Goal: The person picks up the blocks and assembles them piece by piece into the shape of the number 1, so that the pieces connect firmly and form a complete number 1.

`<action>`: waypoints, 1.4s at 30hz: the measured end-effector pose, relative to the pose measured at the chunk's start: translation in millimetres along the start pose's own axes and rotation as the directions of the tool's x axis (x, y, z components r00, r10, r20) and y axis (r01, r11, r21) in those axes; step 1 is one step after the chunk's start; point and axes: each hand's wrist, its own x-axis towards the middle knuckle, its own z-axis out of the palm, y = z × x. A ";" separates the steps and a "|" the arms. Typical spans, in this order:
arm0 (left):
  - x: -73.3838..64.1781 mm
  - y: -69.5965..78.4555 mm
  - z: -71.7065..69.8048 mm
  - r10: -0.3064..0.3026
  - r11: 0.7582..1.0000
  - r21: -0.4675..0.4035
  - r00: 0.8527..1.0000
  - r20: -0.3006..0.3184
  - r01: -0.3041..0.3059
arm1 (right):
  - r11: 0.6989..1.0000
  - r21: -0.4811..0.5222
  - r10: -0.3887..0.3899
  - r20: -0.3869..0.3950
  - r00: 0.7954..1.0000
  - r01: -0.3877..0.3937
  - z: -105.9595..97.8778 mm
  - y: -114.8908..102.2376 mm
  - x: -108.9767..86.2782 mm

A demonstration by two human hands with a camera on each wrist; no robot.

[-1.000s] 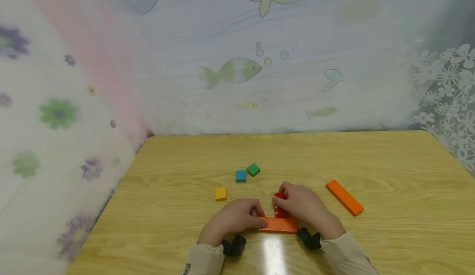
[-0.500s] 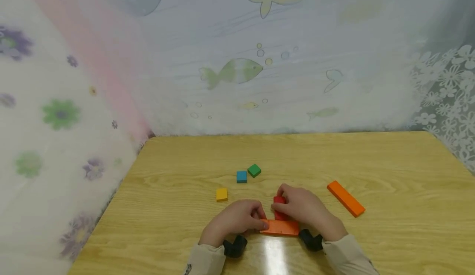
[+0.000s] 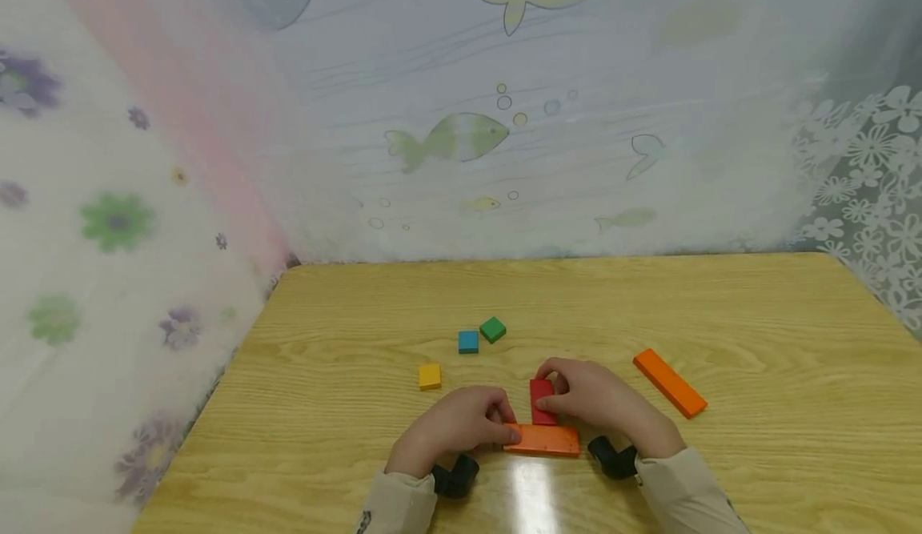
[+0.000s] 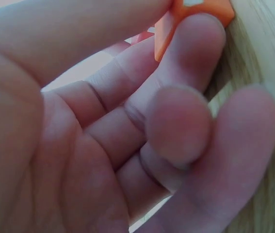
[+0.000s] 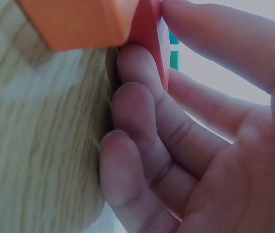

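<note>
My left hand (image 3: 458, 420) pinches the left end of a long orange block (image 3: 547, 440), which lies crosswise on the table between the hands. Just behind it is a red block (image 3: 539, 391) with a plain top, its near end at the orange block's far edge. Thumb and fingers of my right hand (image 3: 596, 398) hold that red block by its right side. In the left wrist view, part of the orange block (image 4: 169, 36) shows beyond the fingers. The right wrist view has the red block (image 5: 146, 29) upright against the orange block's corner (image 5: 79, 26), close to the tabletop.
Small yellow (image 3: 430, 376), blue (image 3: 468, 342) and green blocks (image 3: 493, 329) lie farther back, left of the right hand. A second long orange block (image 3: 670, 383) rests aslant at the right. A patterned curtain (image 3: 403, 222) stands behind the wooden table (image 3: 346, 302).
The red block has turned: its white-marked side faced the camera a second ago, and now a plain red face lies upward. My right hand has shifted slightly right; the left keeps its hold.
</note>
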 end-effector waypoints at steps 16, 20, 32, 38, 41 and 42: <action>1.4 0.7 0.3 -0.011 1.000 0.026 1.000 0.008 0.011 | 0.999 -0.033 -0.009 -0.021 1.000 0.008 0.1 2.7 2.2; 1.8 0.9 0.0 -0.007 1.000 0.027 1.000 0.009 0.007 | 0.999 -0.033 -0.022 -0.024 0.999 0.022 0.6 4.2 2.5; 1.3 -0.7 0.1 0.004 1.000 0.008 1.000 0.015 -0.004 | 0.999 -0.026 -0.047 -0.018 0.999 0.046 -0.1 4.5 0.7; -0.3 0.0 -1.0 0.003 1.000 -0.023 1.000 0.021 -0.003 | 0.998 -0.019 -0.053 -0.011 0.999 0.053 -0.9 4.1 0.8; 0.1 -0.2 -1.8 0.001 0.999 -0.032 1.000 0.023 0.000 | 0.998 -0.022 -0.060 -0.012 0.998 0.060 -1.4 3.7 1.0; 0.2 -0.4 -1.8 0.000 0.999 -0.033 1.000 0.022 0.001 | 0.998 -0.025 -0.062 -0.013 0.998 0.061 -1.4 3.8 1.2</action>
